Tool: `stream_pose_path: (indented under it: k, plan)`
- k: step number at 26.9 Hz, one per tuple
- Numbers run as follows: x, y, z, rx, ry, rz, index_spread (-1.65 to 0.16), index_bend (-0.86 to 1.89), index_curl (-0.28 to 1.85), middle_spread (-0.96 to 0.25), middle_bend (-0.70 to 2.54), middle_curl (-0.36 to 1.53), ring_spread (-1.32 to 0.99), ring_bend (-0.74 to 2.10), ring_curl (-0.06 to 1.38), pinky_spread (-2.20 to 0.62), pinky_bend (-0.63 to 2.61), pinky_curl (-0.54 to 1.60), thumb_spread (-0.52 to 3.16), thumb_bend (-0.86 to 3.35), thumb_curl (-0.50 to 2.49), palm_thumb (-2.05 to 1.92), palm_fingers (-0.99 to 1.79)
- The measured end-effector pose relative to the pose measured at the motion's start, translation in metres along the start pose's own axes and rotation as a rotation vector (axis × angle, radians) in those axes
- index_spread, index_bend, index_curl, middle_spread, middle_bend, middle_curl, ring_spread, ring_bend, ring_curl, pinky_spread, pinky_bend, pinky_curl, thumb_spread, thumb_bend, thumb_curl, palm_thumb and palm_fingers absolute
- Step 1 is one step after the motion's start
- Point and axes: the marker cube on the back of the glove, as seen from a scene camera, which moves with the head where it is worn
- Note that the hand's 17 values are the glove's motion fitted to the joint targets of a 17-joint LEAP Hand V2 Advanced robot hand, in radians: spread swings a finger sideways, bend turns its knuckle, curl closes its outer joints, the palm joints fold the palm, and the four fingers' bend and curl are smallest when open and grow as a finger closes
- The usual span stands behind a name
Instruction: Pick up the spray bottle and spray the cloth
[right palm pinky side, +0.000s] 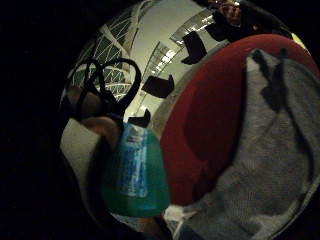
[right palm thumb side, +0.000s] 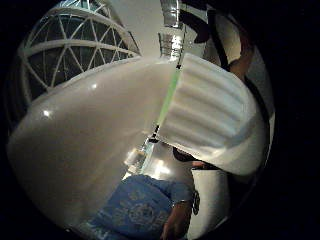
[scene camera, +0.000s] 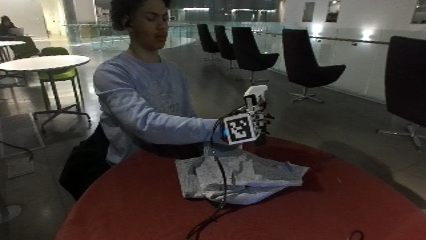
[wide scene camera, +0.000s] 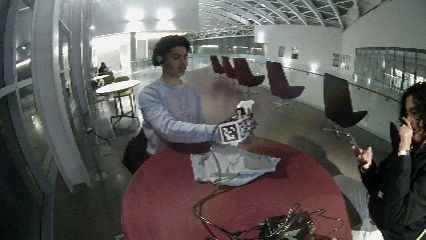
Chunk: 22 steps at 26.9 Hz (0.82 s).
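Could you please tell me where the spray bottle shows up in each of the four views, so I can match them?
Little finger side palm view: the spray bottle, green body, close to the palm, beside the red table.
Thumb side palm view: its white head fills the picture.
Outside view: held up in the gloved right hand, white head on top, above the grey cloth.
Wide outside view: raised over the table.
Shared landmark: the grey cloth.

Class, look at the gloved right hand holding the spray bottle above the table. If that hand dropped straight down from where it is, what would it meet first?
Probably the grey cloth, which lies on the red table under the right hand and spray bottle. Depth is unclear; it might meet the cloth's far edge.
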Motion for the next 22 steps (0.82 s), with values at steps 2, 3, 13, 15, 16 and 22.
stream_pose_path:
  k: [2, 3, 13, 15, 16, 22]
  plan:
    - [0.008, -0.002, 0.014, -0.003, 0.002, -0.007, -0.24, 0.15, 0.42, -0.06, 0.25, 0.45, -0.07, 0.54, 0.38, -0.02, 0.35, 0.37, 0.73, -0.03, 0.62, 0.94, 1.17]
    - [0.012, -0.002, 0.021, -0.005, 0.0, -0.009, -0.24, 0.15, 0.42, -0.07, 0.25, 0.45, -0.07, 0.54, 0.38, -0.02, 0.35, 0.37, 0.73, -0.03, 0.62, 0.94, 1.17]
    - [0.035, 0.008, 0.056, 0.0, -0.022, 0.012, -0.24, 0.16, 0.42, -0.08, 0.24, 0.45, -0.07, 0.55, 0.38, -0.03, 0.34, 0.37, 0.69, -0.02, 0.63, 0.98, 1.2]
    - [0.037, 0.012, 0.061, -0.014, -0.035, 0.013, -0.24, 0.16, 0.43, -0.08, 0.24, 0.45, -0.07, 0.55, 0.38, -0.03, 0.34, 0.37, 0.68, -0.03, 0.63, 0.98, 1.2]
    - [0.038, 0.014, 0.062, -0.017, -0.039, 0.013, -0.24, 0.16, 0.43, -0.08, 0.24, 0.45, -0.07, 0.55, 0.38, -0.03, 0.34, 0.37, 0.67, -0.03, 0.63, 0.98, 1.2]
    - [0.035, 0.012, 0.06, 0.007, -0.06, 0.018, -0.24, 0.16, 0.43, -0.08, 0.24, 0.45, -0.07, 0.55, 0.38, -0.03, 0.34, 0.37, 0.64, -0.03, 0.64, 0.98, 1.2]
